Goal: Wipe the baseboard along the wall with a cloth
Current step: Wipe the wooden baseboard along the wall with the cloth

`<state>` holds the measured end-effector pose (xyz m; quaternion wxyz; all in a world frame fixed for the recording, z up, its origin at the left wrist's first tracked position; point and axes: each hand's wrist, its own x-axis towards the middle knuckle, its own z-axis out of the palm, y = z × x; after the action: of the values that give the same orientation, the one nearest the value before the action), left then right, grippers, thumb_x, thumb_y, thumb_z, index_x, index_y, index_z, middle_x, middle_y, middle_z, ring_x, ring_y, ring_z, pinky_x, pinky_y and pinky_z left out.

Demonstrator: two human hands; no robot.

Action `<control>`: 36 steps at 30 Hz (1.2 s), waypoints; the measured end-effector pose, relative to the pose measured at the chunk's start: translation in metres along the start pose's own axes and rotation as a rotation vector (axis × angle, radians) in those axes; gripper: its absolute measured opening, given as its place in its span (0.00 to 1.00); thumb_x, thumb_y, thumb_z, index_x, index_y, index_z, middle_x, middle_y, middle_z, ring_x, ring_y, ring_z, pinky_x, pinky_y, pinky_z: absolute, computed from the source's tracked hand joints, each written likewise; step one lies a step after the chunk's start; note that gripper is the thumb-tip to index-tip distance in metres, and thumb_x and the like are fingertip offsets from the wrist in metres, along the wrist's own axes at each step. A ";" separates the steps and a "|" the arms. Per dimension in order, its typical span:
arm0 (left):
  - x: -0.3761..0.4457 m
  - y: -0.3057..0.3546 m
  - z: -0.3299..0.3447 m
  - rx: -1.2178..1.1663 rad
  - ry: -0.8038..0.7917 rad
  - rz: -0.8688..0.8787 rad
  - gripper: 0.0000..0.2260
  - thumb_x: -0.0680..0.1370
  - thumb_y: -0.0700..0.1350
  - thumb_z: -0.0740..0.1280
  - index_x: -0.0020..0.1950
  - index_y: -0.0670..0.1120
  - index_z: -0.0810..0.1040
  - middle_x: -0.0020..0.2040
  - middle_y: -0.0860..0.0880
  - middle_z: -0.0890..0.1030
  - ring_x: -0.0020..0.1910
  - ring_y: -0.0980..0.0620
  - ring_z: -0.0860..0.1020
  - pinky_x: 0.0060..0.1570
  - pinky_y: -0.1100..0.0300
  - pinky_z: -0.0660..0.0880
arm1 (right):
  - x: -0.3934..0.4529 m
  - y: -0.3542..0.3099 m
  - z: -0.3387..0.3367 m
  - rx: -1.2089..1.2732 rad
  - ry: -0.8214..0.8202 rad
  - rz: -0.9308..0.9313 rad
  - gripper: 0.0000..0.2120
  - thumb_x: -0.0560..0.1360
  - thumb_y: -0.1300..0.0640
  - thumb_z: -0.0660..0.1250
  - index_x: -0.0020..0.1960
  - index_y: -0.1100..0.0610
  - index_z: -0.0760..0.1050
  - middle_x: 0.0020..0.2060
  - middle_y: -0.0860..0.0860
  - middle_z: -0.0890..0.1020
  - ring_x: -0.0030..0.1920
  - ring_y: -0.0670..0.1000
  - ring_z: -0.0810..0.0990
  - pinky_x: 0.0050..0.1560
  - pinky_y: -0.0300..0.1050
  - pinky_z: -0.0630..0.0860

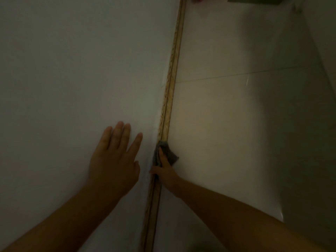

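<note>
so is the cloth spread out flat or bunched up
Bunched up. The grey cloth sits as a crumpled wad on the baseboard, pressed there by the right hand, with folds sticking out toward the floor.

Readable text: none, whether on wall [72,70], baseboard [171,73], cloth [168,151] or floor [236,124].

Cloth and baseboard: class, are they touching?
Touching. The head view shows the grey cloth pressed by the right hand onto the wooden baseboard, covering it.
</note>
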<state>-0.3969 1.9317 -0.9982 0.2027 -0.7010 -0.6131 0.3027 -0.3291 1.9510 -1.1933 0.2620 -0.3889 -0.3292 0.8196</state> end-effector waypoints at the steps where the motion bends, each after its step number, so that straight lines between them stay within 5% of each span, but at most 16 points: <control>1: 0.001 0.000 -0.001 -0.030 -0.014 -0.003 0.31 0.76 0.56 0.55 0.77 0.49 0.53 0.76 0.39 0.56 0.76 0.39 0.51 0.72 0.44 0.39 | -0.001 0.000 -0.001 -0.022 -0.001 -0.001 0.50 0.63 0.54 0.70 0.77 0.42 0.45 0.76 0.50 0.56 0.73 0.56 0.62 0.69 0.53 0.68; 5: 0.004 -0.001 0.001 -0.157 -0.005 0.027 0.30 0.71 0.54 0.58 0.72 0.44 0.68 0.71 0.36 0.66 0.72 0.37 0.61 0.72 0.43 0.48 | -0.002 -0.003 -0.003 -0.109 0.010 0.024 0.48 0.64 0.49 0.69 0.76 0.38 0.44 0.77 0.48 0.53 0.74 0.56 0.60 0.69 0.52 0.68; 8: 0.002 0.000 -0.007 -0.082 -0.058 0.027 0.31 0.73 0.57 0.53 0.75 0.47 0.60 0.74 0.37 0.61 0.74 0.38 0.56 0.73 0.43 0.44 | -0.003 -0.005 0.000 -0.154 0.022 0.044 0.49 0.59 0.45 0.67 0.74 0.34 0.45 0.78 0.47 0.51 0.73 0.56 0.61 0.69 0.54 0.68; 13: 0.003 0.005 -0.008 0.023 -0.033 -0.004 0.32 0.78 0.61 0.43 0.75 0.49 0.33 0.77 0.40 0.39 0.75 0.40 0.36 0.69 0.43 0.31 | -0.005 -0.007 -0.004 -0.160 0.033 0.014 0.40 0.75 0.59 0.65 0.77 0.43 0.45 0.77 0.49 0.51 0.74 0.56 0.58 0.70 0.49 0.66; 20: 0.003 0.006 -0.008 0.068 -0.069 -0.008 0.32 0.78 0.61 0.42 0.74 0.47 0.31 0.76 0.39 0.37 0.74 0.39 0.35 0.66 0.43 0.29 | 0.001 0.001 -0.001 -0.091 0.008 -0.034 0.43 0.74 0.63 0.67 0.78 0.49 0.42 0.77 0.51 0.53 0.74 0.55 0.58 0.70 0.51 0.66; 28: -0.001 0.004 -0.008 0.069 -0.066 -0.002 0.33 0.77 0.62 0.43 0.76 0.49 0.34 0.77 0.40 0.40 0.75 0.40 0.37 0.70 0.43 0.33 | -0.002 0.004 0.005 -0.031 0.029 -0.048 0.44 0.73 0.60 0.68 0.78 0.48 0.43 0.74 0.48 0.54 0.74 0.56 0.57 0.57 0.37 0.73; 31: 0.002 0.005 -0.011 0.084 -0.088 0.003 0.33 0.77 0.62 0.42 0.75 0.49 0.34 0.77 0.41 0.40 0.75 0.40 0.37 0.70 0.43 0.34 | -0.009 0.024 0.010 -0.060 0.044 -0.026 0.49 0.63 0.49 0.69 0.77 0.42 0.44 0.77 0.48 0.52 0.75 0.55 0.58 0.68 0.49 0.69; 36: 0.003 0.007 -0.010 0.086 -0.094 -0.008 0.33 0.76 0.63 0.41 0.75 0.49 0.34 0.77 0.41 0.41 0.75 0.39 0.37 0.70 0.41 0.35 | -0.007 0.033 0.011 -0.123 0.040 -0.036 0.50 0.61 0.45 0.69 0.75 0.38 0.44 0.78 0.48 0.50 0.75 0.55 0.57 0.71 0.55 0.65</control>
<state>-0.3848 1.9344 -0.9962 0.2051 -0.6743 -0.6110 0.3606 -0.3401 1.9210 -1.2092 0.2588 -0.4147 -0.3807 0.7849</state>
